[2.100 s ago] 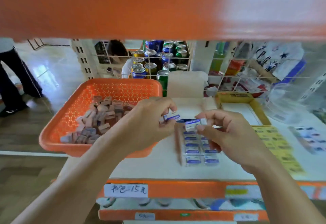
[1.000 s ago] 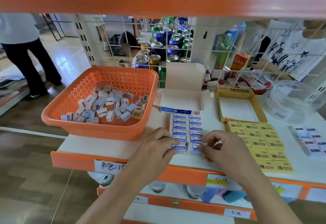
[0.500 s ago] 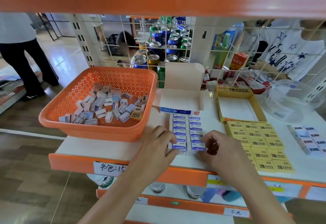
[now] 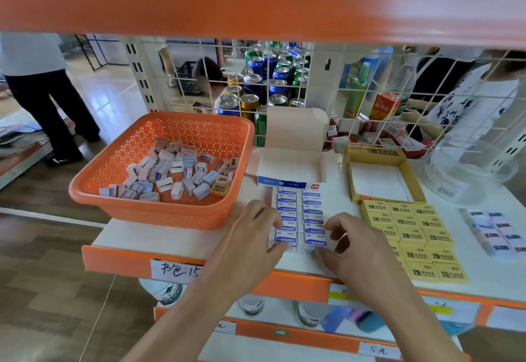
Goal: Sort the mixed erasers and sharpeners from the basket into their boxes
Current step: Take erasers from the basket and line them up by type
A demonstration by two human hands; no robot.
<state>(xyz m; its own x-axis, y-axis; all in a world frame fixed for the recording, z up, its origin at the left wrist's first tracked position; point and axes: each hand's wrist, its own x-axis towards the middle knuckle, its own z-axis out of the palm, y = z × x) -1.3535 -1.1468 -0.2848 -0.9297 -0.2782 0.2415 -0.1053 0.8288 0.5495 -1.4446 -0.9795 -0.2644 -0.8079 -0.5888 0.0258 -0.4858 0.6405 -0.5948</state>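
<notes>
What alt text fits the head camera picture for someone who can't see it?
A person's left hand and right hand hold the near end of two rows of white-and-blue erasers on a white shelf. An orange basket of mixed pieces sits to the left; yellow erasers and an open yellow box lie to the right.

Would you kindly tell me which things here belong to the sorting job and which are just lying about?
Job: orange basket, blue-white erasers, white box, yellow erasers, yellow box, left hand, right hand.
Lying about: drink cans, clear tub, price label.
</notes>
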